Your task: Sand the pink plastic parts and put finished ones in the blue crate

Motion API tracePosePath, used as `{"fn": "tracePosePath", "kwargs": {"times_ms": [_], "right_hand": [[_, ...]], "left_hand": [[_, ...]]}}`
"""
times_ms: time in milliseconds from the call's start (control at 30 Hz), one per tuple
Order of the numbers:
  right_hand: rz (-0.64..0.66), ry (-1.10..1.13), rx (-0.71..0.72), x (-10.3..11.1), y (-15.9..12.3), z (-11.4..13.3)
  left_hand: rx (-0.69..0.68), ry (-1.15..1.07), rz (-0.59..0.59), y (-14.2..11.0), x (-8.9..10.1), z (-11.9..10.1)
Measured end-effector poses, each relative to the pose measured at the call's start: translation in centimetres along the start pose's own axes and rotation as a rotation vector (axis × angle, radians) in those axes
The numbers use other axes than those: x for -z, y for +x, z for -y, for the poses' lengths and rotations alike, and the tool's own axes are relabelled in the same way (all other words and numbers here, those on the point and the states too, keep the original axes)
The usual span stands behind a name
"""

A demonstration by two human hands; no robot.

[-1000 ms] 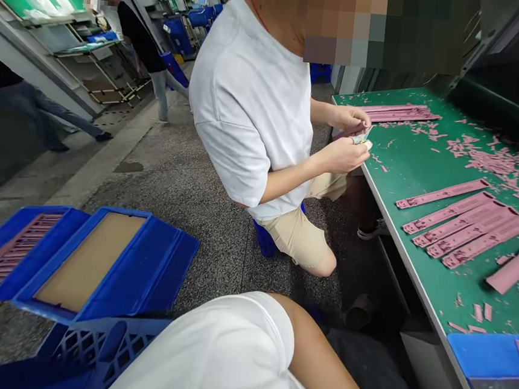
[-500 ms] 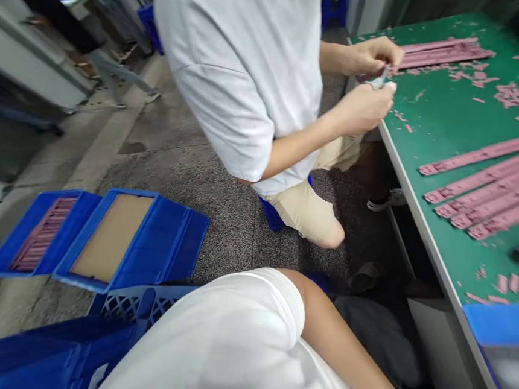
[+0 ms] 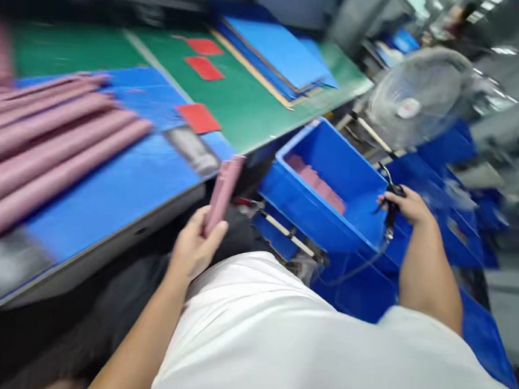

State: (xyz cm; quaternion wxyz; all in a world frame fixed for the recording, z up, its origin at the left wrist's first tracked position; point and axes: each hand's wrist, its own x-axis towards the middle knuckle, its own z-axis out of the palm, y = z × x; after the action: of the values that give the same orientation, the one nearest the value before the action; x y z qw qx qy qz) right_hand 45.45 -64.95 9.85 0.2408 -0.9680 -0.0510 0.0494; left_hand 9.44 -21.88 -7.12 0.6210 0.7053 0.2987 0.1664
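My left hand (image 3: 195, 246) is closed around a pink strip (image 3: 224, 185), held upright just below the bench edge. My right hand (image 3: 407, 206) grips a dark tool with a cable (image 3: 391, 209) at the rim of a blue bin (image 3: 330, 222). Pink pieces (image 3: 317, 184) lie inside that bin. Several long pink strips (image 3: 41, 145) lie side by side on a blue mat (image 3: 119, 179) on the green bench (image 3: 240, 105). The picture is smeared by motion.
Red cards (image 3: 197, 118) and a stack of blue sheets (image 3: 276, 54) lie further along the bench. A white fan (image 3: 416, 96) stands behind the bin. More blue crates (image 3: 450, 193) crowd the floor at the right.
My view has swung from a seated co-worker and floor crates on the left to my own bench on the right. Both my hands have come into view, each holding something.
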Motion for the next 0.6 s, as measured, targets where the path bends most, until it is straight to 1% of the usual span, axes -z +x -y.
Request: {"fn": "tracePosePath", "kwargs": {"times_ms": [33,67,100,167,233,333,367,433,500,533,600], "right_hand": [[-0.025,0.072,-0.088,1.7,-1.3,-3.3],[-0.055,0.141,-0.147,2.8,-2.2,-6.2],[-0.094,0.197,-0.179,3.3,-2.6,-8.5],[-0.166,0.278,-0.195,3.2,-2.8,-11.8],[-0.224,0.322,-0.177,2.1,-2.4,-13.6],[-0.244,0.320,-0.149,0.6,-1.8,-14.5],[-0.222,0.301,-0.151,0.4,-1.6,-14.6],[-0.136,0.229,-0.175,0.6,-0.9,-14.3],[-0.042,0.120,-0.202,1.6,0.4,-13.2],[-0.016,0.058,-0.201,2.2,1.3,-12.3],[-0.022,-0.048,-0.157,3.2,3.7,-9.3]], "left_hand": [[0.011,-0.021,0.024,0.5,-0.2,0.3],[0.016,-0.040,0.054,0.7,-0.6,0.5],[0.016,-0.052,0.084,0.6,-1.0,0.5],[0.003,-0.046,0.086,-0.1,-1.8,0.2],[-0.019,-0.044,0.061,-0.7,-2.5,-0.3],[-0.022,-0.033,0.041,-1.0,-3.1,-1.1],[-0.018,-0.026,0.035,-1.0,-3.1,-1.2],[-0.007,-0.012,0.027,-0.9,-3.1,-1.2],[0.015,-0.002,0.023,-0.9,-2.8,-1.0],[0.032,0.005,0.021,-0.9,-2.7,-0.8],[0.073,0.023,0.018,-0.7,-2.4,-0.4]]}}
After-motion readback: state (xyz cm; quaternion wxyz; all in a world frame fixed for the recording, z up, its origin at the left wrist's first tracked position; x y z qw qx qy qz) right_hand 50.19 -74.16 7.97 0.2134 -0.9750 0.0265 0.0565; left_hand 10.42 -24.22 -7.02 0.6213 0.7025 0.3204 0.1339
